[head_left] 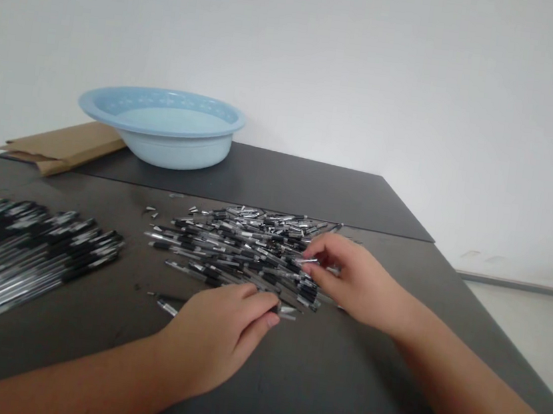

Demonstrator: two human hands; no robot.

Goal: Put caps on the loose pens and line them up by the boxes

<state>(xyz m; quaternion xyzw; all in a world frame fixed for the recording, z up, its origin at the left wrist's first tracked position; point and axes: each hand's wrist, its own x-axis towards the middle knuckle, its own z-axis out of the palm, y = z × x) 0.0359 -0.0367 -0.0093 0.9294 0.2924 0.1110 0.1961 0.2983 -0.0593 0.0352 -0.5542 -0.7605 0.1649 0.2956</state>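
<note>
A loose heap of pens (246,247) with clear barrels and black grips covers the middle of the dark table. At its front edge my left hand (224,328) is closed, thumb against forefinger, around a pen (288,311) whose clear end sticks out to the right. My right hand (353,277) reaches into the heap's right side. Its thumb and forefinger curl around a small clear and silvery piece, too small to name. Just left of my left hand lies another pen (166,308), partly covered by that hand.
On the left, many pens (33,258) lie side by side in a slanted row. Behind stand a light blue basin (177,148) and a folded brown paper bag (70,145). Small loose pieces (150,209) lie near the heap. A white wall (348,75) rises behind the table (295,384).
</note>
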